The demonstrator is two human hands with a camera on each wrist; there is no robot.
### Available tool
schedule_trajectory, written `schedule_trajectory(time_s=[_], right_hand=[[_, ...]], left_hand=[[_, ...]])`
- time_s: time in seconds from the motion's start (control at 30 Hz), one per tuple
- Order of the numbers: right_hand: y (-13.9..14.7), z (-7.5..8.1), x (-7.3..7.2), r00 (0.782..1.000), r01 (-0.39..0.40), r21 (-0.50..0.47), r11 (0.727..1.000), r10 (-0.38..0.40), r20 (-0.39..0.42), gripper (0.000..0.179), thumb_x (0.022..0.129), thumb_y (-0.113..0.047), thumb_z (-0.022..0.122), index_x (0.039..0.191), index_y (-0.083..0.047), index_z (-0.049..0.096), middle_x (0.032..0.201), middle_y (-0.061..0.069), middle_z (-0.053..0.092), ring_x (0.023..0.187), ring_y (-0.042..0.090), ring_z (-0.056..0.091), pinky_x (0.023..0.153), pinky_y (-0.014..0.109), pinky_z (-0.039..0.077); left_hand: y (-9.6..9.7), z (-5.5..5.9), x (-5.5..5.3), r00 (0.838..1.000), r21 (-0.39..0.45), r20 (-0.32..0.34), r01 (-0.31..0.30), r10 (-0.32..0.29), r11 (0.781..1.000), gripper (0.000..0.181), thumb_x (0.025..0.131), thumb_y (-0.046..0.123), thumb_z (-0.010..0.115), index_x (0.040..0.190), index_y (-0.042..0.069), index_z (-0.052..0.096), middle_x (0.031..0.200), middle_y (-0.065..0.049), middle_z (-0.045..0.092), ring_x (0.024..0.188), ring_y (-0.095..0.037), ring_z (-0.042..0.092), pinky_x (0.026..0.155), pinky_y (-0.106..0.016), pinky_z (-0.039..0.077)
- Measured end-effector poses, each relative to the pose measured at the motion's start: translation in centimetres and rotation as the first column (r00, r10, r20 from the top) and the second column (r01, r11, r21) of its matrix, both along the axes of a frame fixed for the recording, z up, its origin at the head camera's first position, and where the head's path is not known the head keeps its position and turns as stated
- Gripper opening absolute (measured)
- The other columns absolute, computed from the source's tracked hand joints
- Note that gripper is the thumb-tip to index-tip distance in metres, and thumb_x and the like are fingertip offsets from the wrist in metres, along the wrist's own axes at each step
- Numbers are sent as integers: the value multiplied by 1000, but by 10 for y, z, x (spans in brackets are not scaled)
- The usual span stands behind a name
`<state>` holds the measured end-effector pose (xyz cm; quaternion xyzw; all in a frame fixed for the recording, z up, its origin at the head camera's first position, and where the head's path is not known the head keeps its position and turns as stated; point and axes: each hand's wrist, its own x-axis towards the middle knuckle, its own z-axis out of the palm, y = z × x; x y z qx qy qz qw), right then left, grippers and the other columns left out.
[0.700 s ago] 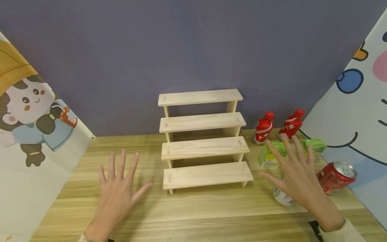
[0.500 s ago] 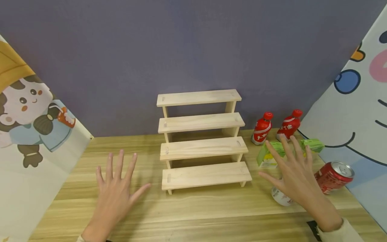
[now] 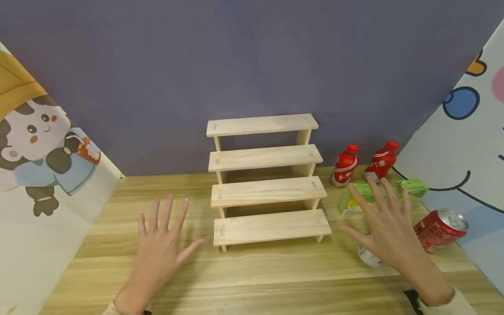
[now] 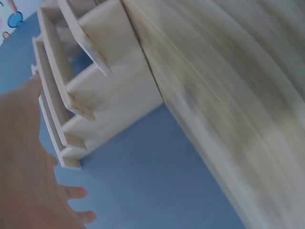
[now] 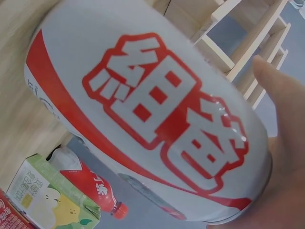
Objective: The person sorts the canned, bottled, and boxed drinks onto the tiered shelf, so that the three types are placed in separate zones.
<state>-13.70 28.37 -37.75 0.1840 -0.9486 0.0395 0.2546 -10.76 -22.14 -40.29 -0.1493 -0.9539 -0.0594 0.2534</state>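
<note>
My left hand hovers over the wooden table, fingers straight and spread, holding nothing. To its right stands a pale wooden four-step shelf. On the shelf's other side my right hand is spread above a white can, partly hiding it. The right wrist view shows this can close up, with red characters on its side; whether the hand touches it I cannot tell. Just beyond those fingertips are a green carton and another green carton. A red can is beside the right hand.
Behind the cartons, a red bottle and a second red bottle stand near the dark back wall. Printed panels close off both sides, the left panel and the right panel.
My left hand has shifted slightly to the right, toward the shelf. The right hand stays spread above the white can. The head view has swayed a little.
</note>
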Motion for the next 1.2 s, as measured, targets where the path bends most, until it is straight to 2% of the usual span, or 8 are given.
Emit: schedule_trajectory(time_s=[0.27, 0.4, 0.5, 0.63, 0.77, 0.87, 1.1, 1.2], right_hand=[[8, -3, 12, 1000, 5, -96, 995, -6, -8, 100, 74, -65, 75, 156, -22, 35, 151, 28, 35, 138, 51, 28, 109, 77, 8], [13, -7, 24, 998, 43, -218, 975, -32, 54, 102, 71, -50, 85, 155, -17, 37, 146, 32, 40, 134, 53, 34, 111, 74, 12], [16, -11, 32, 995, 56, -322, 945, -24, 102, 100, 72, -38, 89, 153, -11, 38, 146, 31, 40, 131, 55, 36, 110, 73, 18], [24, -19, 41, 986, 78, -419, 905, -8, 165, 91, 74, -24, 89, 146, 2, 40, 141, 34, 42, 126, 56, 39, 102, 73, 27], [31, -26, 46, 981, 112, -437, 892, -30, 189, 79, 71, -11, 88, 133, 6, 42, 127, 30, 49, 110, 45, 48, 97, 25, 40], [33, -31, 47, 979, 125, -434, 892, -40, 199, 74, 68, -8, 88, 126, 3, 44, 119, 27, 53, 100, 36, 51, 72, 6, 29], [29, -35, 48, 965, 178, -425, 887, -73, 251, 72, 67, -10, 90, 121, 2, 45, 112, 29, 56, 93, 41, 57, 62, 13, 36], [27, -35, 49, 963, 192, -431, 882, -84, 258, 70, 69, -15, 92, 120, 2, 48, 112, 28, 58, 93, 37, 58, 61, 13, 38]], left_hand=[[24, -7, 3, 963, 143, 247, 71, -106, 987, 78, 97, 54, 57, 159, 22, 24, 148, -23, 41, 134, -43, 40, 103, -65, 38], [31, -13, 4, 916, 292, 363, 60, -169, 954, 71, 100, 52, 52, 159, 27, 22, 145, -20, 47, 130, -40, 48, 100, -63, 43], [32, -16, 3, 856, 424, 455, 35, -246, 905, 67, 102, 50, 49, 159, 30, 21, 140, -13, 53, 126, -33, 53, 101, -57, 46], [34, -23, -2, 757, 599, 526, -6, -388, 800, 64, 104, 44, 48, 158, 21, 22, 114, -5, 61, 102, -21, 61, 86, -36, 54], [44, -34, -11, 703, 729, 499, -25, -506, 684, 59, 105, 39, 48, 157, 23, 23, 98, -10, 60, 80, -21, 60, 67, -29, 55], [53, -46, -16, 688, 807, 450, -40, -570, 589, 55, 106, 38, 47, 155, 30, 25, 90, -13, 58, 65, -16, 55, 53, -26, 51], [56, -64, -15, 690, 952, 262, -69, -675, 300, 54, 104, 16, 53, 154, 13, 33, 59, -7, 45, 42, -2, 32, 36, -17, 27], [53, -65, -15, 692, 972, 203, -56, -693, 228, 55, 102, 10, 56, 153, 7, 35, 55, -5, 47, 43, -2, 34, 36, -18, 27]])
